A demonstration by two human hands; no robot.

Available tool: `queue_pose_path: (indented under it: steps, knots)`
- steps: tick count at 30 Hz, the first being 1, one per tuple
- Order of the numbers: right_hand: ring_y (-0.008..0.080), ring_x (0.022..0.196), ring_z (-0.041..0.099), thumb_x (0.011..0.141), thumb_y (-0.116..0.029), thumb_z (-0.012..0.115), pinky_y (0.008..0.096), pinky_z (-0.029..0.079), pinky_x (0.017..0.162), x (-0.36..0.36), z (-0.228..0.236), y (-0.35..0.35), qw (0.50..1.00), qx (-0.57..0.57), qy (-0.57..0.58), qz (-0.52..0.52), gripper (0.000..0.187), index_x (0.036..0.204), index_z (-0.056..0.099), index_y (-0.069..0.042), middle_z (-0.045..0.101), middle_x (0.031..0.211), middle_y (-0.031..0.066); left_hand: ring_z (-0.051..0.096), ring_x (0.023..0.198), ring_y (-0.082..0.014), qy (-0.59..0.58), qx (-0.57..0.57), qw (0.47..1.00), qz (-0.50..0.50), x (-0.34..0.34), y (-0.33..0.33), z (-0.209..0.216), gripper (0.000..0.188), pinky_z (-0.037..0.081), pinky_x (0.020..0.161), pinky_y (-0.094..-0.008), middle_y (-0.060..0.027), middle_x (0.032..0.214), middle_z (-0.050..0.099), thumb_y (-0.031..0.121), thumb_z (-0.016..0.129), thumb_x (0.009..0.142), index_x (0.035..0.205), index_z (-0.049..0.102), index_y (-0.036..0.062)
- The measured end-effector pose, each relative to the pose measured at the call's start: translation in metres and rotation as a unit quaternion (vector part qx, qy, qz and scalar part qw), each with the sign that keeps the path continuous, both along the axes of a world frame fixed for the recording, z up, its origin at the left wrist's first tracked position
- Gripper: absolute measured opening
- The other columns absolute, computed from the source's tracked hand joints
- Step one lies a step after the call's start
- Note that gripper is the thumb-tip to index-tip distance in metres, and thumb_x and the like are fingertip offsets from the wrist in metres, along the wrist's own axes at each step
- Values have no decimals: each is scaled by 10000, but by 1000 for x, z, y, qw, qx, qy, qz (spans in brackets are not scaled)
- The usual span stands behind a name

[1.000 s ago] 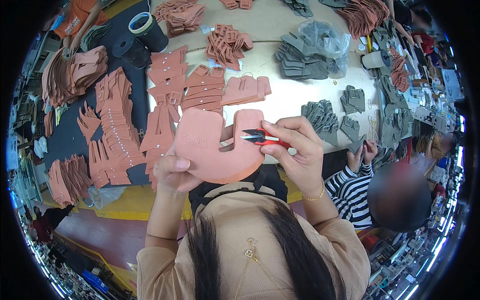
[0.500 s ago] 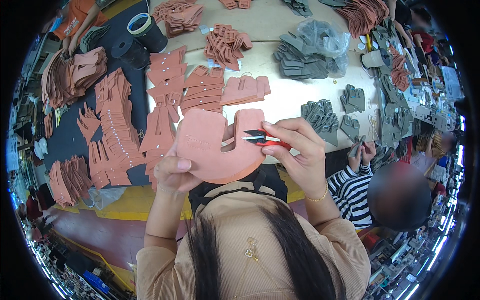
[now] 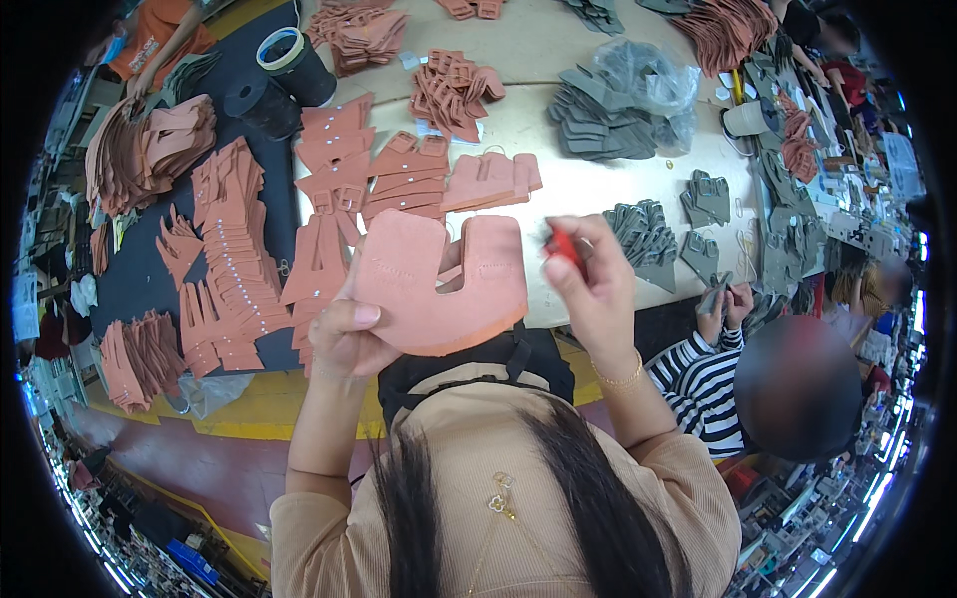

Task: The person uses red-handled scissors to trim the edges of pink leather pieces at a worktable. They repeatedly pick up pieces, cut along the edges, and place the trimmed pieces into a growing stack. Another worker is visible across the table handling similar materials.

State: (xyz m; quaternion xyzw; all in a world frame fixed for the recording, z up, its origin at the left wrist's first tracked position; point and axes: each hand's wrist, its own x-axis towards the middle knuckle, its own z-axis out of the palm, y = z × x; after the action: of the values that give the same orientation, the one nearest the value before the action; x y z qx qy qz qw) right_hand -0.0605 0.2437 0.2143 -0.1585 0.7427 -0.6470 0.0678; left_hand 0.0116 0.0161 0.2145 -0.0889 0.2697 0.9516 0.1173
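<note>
My left hand (image 3: 344,334) grips a salmon-pink U-shaped piece (image 3: 409,299) by its left side, thumb on top and fingers underneath. The piece has a deep notch at its far edge, stitching marks on both arms and an orange-toned near edge. Off to its right, apart from it, my right hand (image 3: 606,289) is closed around red-handled thread snips (image 3: 564,245). Motion blurs the snips, and their blades are hard to make out. Just beyond the held piece lie similar pink pieces (image 3: 488,179) on the pale table.
Stacks of pink cut pieces (image 3: 234,249) cover the left side, by black thread spools (image 3: 299,70). Dark green pieces (image 3: 598,125) lie at the back beside a clear plastic bag (image 3: 648,80). More green pieces (image 3: 638,239) lie right. A co-worker in striped sleeves (image 3: 698,384) handles a green piece.
My right hand has drawn the snips away from the pink piece's right arm, to the right and slightly up. My left hand still holds the piece in nearly the same place.
</note>
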Motion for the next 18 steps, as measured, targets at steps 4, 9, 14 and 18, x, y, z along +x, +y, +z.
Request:
queue_pose_path:
  steps: [4,9,14,18]
  knots:
    - [43,714,449,824,-301,750,186,371,640,-3,-36,2,955,-124,-264,58,355,974,643,2,516,793,-38,357,1336,-372,-17,7,1000,5,3,1,-33,745,351,1072,-499,-205,1379,390,167,592,754,1413,266,44]
    - [88,645,553,835,-283,720,245,442,605,-35,-101,19,938,57,-330,90,278,932,666,-28,619,734,0,502,1204,-285,-166,-214,961,-57,0,-7,-145,620,455,940,-440,-158,1277,485,342,644,839,1300,380,23]
    - [321,634,647,828,-303,666,402,492,593,-46,-149,43,862,507,7,-24,260,822,663,-43,632,632,169,592,1030,-359,-227,-641,688,-253,29,-1,-250,667,479,911,-420,-189,1124,561,399,735,779,1217,421,7]
    - [372,667,644,821,-321,660,447,501,614,-59,-155,40,871,490,-18,-22,272,842,675,-50,630,651,197,598,1016,-375,-141,-773,566,-250,47,22,-288,755,495,859,-395,-234,1076,581,369,817,669,1201,447,-19]
